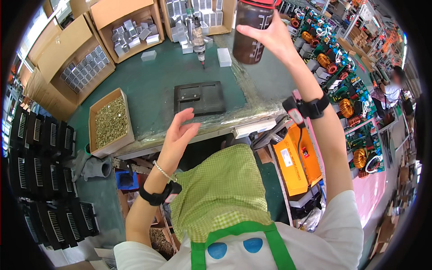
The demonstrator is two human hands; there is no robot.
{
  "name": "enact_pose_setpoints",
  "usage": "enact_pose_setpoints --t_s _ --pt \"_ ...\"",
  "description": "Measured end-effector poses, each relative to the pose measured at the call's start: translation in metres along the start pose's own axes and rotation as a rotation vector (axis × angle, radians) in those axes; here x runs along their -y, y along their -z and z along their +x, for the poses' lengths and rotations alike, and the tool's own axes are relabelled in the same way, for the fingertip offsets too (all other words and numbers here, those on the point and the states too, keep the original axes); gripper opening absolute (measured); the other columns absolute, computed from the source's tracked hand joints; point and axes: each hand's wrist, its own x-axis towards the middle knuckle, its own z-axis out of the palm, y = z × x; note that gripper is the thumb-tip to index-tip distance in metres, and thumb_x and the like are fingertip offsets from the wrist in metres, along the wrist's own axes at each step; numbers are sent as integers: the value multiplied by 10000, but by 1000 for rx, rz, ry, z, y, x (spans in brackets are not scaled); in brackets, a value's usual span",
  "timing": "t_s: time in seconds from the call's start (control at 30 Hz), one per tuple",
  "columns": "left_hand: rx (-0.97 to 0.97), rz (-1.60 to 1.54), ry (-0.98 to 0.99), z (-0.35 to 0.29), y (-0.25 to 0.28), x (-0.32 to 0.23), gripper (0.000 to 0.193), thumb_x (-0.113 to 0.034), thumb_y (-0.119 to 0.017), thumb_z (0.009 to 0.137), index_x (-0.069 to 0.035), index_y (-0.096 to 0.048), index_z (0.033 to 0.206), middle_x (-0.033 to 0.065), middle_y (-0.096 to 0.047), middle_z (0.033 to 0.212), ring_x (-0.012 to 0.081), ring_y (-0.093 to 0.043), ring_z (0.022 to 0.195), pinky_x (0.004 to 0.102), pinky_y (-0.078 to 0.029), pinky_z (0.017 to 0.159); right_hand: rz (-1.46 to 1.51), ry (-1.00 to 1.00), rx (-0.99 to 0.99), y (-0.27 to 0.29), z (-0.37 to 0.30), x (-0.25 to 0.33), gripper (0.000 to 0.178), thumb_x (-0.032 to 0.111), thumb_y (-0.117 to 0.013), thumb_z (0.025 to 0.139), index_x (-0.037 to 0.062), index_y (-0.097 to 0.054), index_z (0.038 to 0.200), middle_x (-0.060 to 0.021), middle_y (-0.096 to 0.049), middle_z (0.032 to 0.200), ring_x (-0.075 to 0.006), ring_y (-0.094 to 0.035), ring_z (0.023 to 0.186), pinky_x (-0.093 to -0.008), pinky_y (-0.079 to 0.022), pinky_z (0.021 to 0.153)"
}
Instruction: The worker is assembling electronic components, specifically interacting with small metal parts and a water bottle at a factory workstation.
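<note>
My right hand [272,38] is wrapped round a dark, translucent drink bottle [248,42] with a red lid and white scale marks, at the far side of the green bench. Whether the bottle's base touches the bench, I cannot tell. My left hand [178,132] hovers in front of the bench's near edge, fingers loosely bent and apart, holding nothing. Just beyond it lies a black flat fixture plate [199,97] with a recessed area and small metal bits in it. A hanging electric screwdriver [198,40] points down behind the plate.
A shallow carton of small brass-coloured screws [110,119] sits at the left. Cardboard boxes of silvery metal blocks [134,36] line the back. Circuit boards with copper coils [345,108] fill the right side. Black finned housings [42,171] are stacked far left. An orange box [292,159] stands in an under-bench drawer.
</note>
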Motion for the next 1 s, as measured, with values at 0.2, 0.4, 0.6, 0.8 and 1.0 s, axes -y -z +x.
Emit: enact_pose_setpoints --t_s 0.2,0.4,0.6,0.8,1.0 --pt "-21 -10 29 -9 3 5 438 -176 -512 853 -57 -391 1257 109 -412 1238 194 -489 1063 301 -393 870 -93 -55 172 2 12 -9 615 453 -671 707 72 -486 1154 -89 -588 1031 -186 -573 968 -380 -447 852" --pt "-35 -21 -146 6 -11 -22 484 -216 -502 867 -43 -337 1288 116 -394 1255 216 -474 1091 327 -386 898 446 -311 491 -24 7 16 603 442 -648 744 55 -475 1173 -54 -555 1064 -150 -540 994 -331 -437 859" --pt "42 -249 -390 43 -29 -76 520 -359 -424 907 -3 -330 1274 128 -459 1210 251 -501 1076 356 -416 895 605 -179 370 -48 -2 55 561 442 -677 703 63 -534 1091 -62 -604 961 -156 -581 907 -335 -450 802" --pt "511 -921 -101 38 -28 -93 696 -574 -260 879 30 -440 1174 219 -566 1021 235 -605 845 326 -496 783 1003 -200 620 -32 6 55 423 369 -638 766 60 -551 1042 -44 -613 976 -152 -574 924 -340 -418 848" --pt "631 -1064 -77 33 -33 -92 674 -546 -267 889 32 -427 1196 237 -552 1058 248 -607 846 345 -495 797 1241 -523 612 -25 -4 85 502 324 -694 734 66 -489 1113 -78 -570 1040 -198 -564 929 -339 -451 819"
